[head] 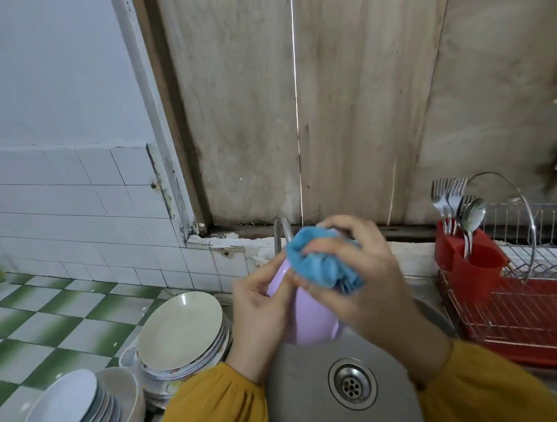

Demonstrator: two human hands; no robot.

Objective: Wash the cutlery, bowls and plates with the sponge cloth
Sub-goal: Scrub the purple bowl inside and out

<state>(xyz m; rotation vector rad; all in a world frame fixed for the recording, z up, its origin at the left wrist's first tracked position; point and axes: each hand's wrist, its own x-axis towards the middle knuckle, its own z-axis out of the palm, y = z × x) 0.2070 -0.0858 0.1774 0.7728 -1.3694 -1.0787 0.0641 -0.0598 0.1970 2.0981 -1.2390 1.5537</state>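
Note:
A lilac bowl (308, 319) is held tilted above the steel sink (299, 390). My left hand (259, 308) grips its left rim. My right hand (368, 280) clutches a bunched blue sponge cloth (318, 263) and presses it against the bowl's upper side. On the counter to the left lean a stack of plates topped by a pale green plate (180, 332) and a second stack of white plates (65, 412). Forks and spoons (457, 208) stand in a red cutlery holder (473, 258) at the right.
A wire dish rack on a red tray (534, 313) sits right of the sink. The tap (283, 230) rises behind the bowl, against a wooden board wall. The counter at the left has green and white checked tiles (50, 319). The sink drain (352, 384) is uncovered.

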